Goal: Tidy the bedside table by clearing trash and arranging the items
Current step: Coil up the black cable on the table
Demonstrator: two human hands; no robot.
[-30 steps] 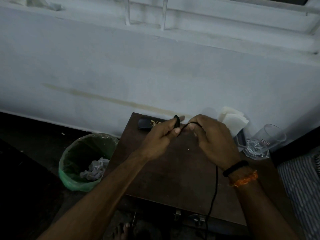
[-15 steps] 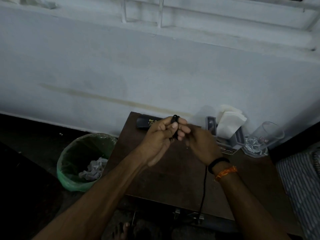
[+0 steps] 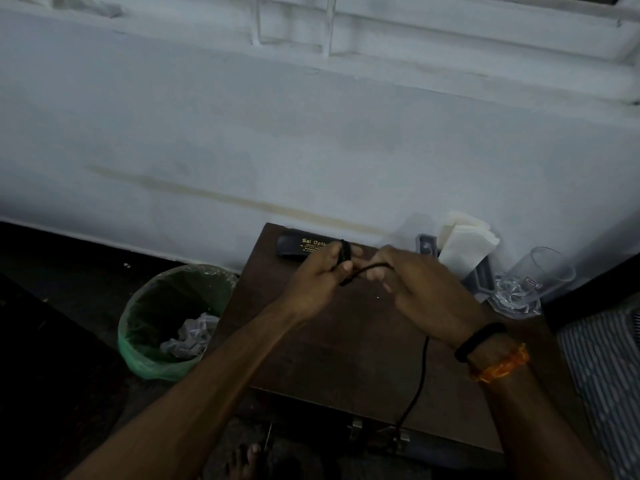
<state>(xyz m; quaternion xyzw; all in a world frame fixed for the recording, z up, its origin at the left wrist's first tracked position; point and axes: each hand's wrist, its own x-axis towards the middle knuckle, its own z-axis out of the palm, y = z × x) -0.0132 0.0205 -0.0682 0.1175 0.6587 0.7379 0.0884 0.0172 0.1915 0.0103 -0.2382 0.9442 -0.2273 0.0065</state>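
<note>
**2 hands on 1 black cable over the table**

The left hand (image 3: pixel 320 277) has its fingers curled, thumb and fingertips pinching coils of the cable (image 3: pixel 419 375) wound round them; how many turns is too dark to count. The right hand (image 3: pixel 420 292) sits just right of it, fingers bent round the same cable, which runs from the left fingers across a short gap into the right grip. Its fingertips are motion-blurred, so the exact pinch is hard to tell. Below the right wrist the cable drops over the near edge of the table (image 3: pixel 329 358); its end is lost in shadow.

On the far edge lies 1 black case (image 3: pixel 299 247) with gold lettering, its right end hidden behind the left hand. Far right stands 1 holder (image 3: pixel 483 275) with white tissues (image 3: pixel 464 242), partly covered by the right hand, and right of it 1 clear glass (image 3: pixel 533 282).

Left of the table, on the floor, 1 bin (image 3: pixel 173 320) with a green liner holds crumpled paper (image 3: pixel 192 336). 2 bands, 1 black and 1 orange, circle the right wrist. Toes show at the near edge, cut off.
</note>
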